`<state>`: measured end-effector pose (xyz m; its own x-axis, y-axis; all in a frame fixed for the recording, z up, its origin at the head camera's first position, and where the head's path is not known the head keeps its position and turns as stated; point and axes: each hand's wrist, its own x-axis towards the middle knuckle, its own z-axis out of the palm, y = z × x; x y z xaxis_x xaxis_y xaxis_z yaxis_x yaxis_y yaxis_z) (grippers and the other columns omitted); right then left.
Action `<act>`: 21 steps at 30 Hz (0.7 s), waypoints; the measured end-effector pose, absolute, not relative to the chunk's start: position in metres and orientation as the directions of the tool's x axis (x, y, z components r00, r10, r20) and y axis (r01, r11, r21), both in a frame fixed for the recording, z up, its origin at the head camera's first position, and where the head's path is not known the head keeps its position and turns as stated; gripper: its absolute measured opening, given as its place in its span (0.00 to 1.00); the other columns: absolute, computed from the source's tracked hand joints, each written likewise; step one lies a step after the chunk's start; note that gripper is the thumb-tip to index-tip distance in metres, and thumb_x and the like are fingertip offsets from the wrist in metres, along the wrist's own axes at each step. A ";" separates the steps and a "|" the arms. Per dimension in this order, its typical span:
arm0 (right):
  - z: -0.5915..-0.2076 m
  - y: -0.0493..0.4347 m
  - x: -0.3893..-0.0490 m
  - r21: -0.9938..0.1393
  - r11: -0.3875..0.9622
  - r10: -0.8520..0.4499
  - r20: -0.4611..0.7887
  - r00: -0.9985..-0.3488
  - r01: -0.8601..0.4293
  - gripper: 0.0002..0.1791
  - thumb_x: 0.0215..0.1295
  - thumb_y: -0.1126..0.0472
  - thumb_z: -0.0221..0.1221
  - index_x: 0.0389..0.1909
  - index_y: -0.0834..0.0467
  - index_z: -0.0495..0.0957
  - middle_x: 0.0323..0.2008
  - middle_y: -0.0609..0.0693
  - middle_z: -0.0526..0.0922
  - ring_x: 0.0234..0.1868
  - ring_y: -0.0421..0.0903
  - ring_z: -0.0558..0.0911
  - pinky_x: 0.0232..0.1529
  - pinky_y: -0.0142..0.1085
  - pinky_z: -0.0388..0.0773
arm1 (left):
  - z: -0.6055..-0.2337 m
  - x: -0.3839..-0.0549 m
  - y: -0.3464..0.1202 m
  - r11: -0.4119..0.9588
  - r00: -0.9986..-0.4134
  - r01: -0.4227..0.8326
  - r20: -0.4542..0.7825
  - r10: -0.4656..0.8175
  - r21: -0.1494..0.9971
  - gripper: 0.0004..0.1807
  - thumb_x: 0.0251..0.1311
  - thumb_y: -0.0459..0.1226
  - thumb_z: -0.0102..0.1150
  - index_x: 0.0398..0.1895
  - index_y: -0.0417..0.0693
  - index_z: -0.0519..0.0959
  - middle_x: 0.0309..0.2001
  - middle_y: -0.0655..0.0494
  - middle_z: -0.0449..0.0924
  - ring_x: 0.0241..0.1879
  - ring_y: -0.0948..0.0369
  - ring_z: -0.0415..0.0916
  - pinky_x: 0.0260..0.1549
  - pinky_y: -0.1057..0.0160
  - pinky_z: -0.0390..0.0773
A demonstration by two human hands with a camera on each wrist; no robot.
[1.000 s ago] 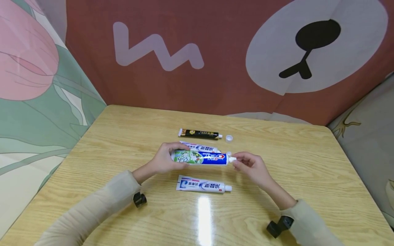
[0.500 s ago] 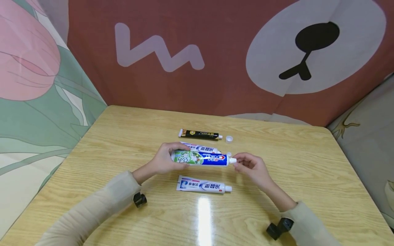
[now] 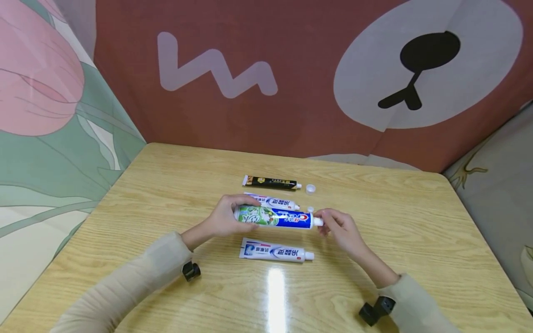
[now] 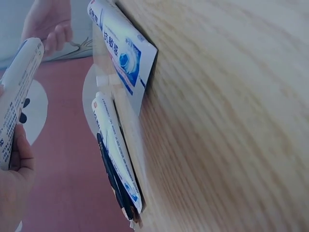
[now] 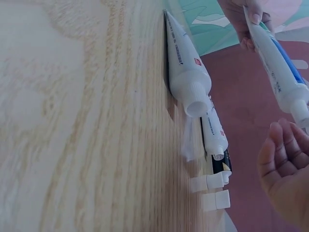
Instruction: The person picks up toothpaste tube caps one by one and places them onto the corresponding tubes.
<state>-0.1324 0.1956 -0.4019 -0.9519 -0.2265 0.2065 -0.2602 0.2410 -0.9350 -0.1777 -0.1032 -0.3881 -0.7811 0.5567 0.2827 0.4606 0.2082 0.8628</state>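
My left hand grips the crimped-end half of a green and blue toothpaste tube, held level above the table. At the tube's right end, my right hand pinches the white cap between thumb and fingers. The right wrist view shows the cap on the tube's nozzle end, by the curled fingertips. Below the held tube lies a white toothpaste tube with its cap on. Just behind the held tube is a second white toothpaste tube, uncapped and partly hidden.
A black toothpaste tube without a cap lies farthest back on the wooden table. One loose white cap sits beside its nozzle. A smaller loose cap stands by the second white tube. A printed cloth wall rises behind the table.
The held tube and both hands have shifted slightly right and down in the head view. My right fingers have turned at the cap and now cover more of it.
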 end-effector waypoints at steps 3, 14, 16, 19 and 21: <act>-0.401 0.198 -0.132 -0.931 0.202 -0.237 0.254 -0.938 -0.304 0.10 0.65 0.70 0.49 0.41 0.74 0.73 0.27 0.54 0.77 0.25 0.43 0.77 0.26 0.33 0.77 | -0.389 -0.178 -0.103 0.210 -0.781 0.462 0.284 0.556 0.861 0.23 0.37 0.29 0.69 0.44 0.37 0.79 0.44 0.45 0.78 0.37 0.57 0.76 0.31 0.64 0.79; -0.402 0.202 -0.132 -0.924 0.240 -0.238 0.242 -0.941 -0.298 0.06 0.59 0.69 0.57 0.35 0.69 0.77 0.27 0.56 0.80 0.26 0.45 0.78 0.27 0.35 0.77 | -0.387 -0.180 -0.100 0.199 -0.778 0.474 0.303 0.550 0.858 0.23 0.36 0.28 0.70 0.43 0.37 0.79 0.42 0.45 0.80 0.32 0.59 0.77 0.27 0.63 0.80; -0.403 0.201 -0.132 -0.923 0.260 -0.235 0.225 -0.946 -0.284 0.07 0.62 0.68 0.55 0.35 0.69 0.77 0.26 0.58 0.79 0.25 0.44 0.78 0.26 0.35 0.77 | -0.388 -0.179 -0.101 0.216 -0.785 0.468 0.291 0.547 0.857 0.23 0.36 0.29 0.70 0.43 0.38 0.79 0.43 0.46 0.80 0.33 0.59 0.77 0.28 0.63 0.79; -0.405 0.200 -0.131 -0.926 0.277 -0.235 0.195 -0.952 -0.258 0.09 0.64 0.66 0.52 0.34 0.69 0.77 0.26 0.59 0.79 0.25 0.44 0.78 0.27 0.36 0.78 | -0.390 -0.176 -0.102 0.238 -0.795 0.454 0.270 0.543 0.859 0.23 0.37 0.31 0.70 0.43 0.40 0.79 0.43 0.47 0.79 0.35 0.59 0.77 0.30 0.64 0.79; -0.408 0.200 -0.129 -0.928 0.281 -0.234 0.179 -0.956 -0.243 0.10 0.65 0.66 0.51 0.34 0.70 0.77 0.26 0.60 0.79 0.25 0.43 0.78 0.28 0.35 0.78 | -0.393 -0.173 -0.102 0.245 -0.803 0.440 0.257 0.538 0.864 0.23 0.37 0.31 0.71 0.44 0.40 0.79 0.44 0.47 0.79 0.36 0.59 0.77 0.31 0.64 0.79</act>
<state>-0.1294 0.1996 -0.4079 -0.9557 -0.2339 0.1789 -0.2426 0.2813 -0.9284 -0.1734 -0.1024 -0.3933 -0.8029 0.5381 0.2566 0.4402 0.2449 0.8638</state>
